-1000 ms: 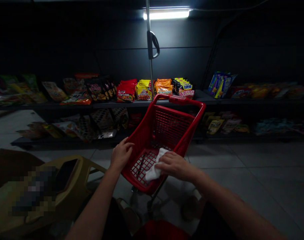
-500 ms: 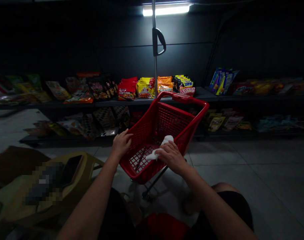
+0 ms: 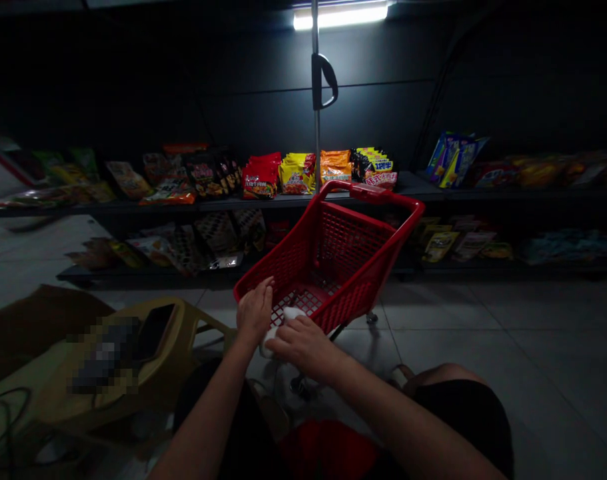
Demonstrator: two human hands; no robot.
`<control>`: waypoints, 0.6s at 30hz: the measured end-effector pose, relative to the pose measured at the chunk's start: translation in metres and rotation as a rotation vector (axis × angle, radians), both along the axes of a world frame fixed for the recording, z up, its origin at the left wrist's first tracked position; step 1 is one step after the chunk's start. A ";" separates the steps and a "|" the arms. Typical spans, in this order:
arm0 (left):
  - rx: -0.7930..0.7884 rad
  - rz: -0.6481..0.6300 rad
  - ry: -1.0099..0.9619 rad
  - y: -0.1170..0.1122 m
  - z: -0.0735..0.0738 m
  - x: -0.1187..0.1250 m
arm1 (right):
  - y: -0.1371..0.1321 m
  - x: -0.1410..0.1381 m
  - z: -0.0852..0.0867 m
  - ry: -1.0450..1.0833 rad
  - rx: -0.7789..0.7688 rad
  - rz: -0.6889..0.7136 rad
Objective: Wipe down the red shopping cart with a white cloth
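Note:
A red plastic shopping cart stands in front of me, its basket's low near end towards my knees. My right hand is closed round a crumpled white cloth at this near end, and part of the cloth sticks out past the fingers. Close by on the left, my left hand lies at the near left corner of the basket with its fingers stretched out. It appears to touch the rim, and no object shows in it.
Behind the cart, a dark shelf carries several snack packets. A metal pole with a black handle rises in front of it. At left, a yellowish stool holds a phone and a blurred item.
My right hand has moved left and nearer to me with the cloth, from the basket's right side to its near end. My left hand has shifted slightly right and lower.

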State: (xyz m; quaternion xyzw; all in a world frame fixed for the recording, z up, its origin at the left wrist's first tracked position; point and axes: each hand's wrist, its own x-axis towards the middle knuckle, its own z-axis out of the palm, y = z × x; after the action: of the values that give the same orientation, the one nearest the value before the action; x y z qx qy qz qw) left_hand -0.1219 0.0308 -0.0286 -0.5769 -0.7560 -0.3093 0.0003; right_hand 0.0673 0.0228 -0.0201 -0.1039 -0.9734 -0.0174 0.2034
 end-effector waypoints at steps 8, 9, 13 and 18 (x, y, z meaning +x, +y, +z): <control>-0.194 -0.044 0.123 -0.004 0.000 0.015 | 0.097 0.082 0.018 -0.017 -0.025 -0.012; -0.205 -0.046 0.125 -0.004 0.001 0.017 | 0.111 0.096 0.021 -0.008 -0.029 -0.058; -0.240 -0.064 0.138 -0.002 0.006 0.020 | 0.128 0.123 0.027 0.097 -0.071 -0.205; -0.282 -0.075 0.170 -0.001 0.009 0.021 | 0.057 0.069 0.012 0.177 -0.114 0.019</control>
State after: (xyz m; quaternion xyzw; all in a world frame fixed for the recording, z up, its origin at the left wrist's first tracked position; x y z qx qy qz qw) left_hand -0.1009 0.0299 -0.0201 -0.6232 -0.7670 -0.1502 -0.0282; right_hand 0.1362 0.0802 -0.0080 -0.1072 -0.9521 0.0492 0.2823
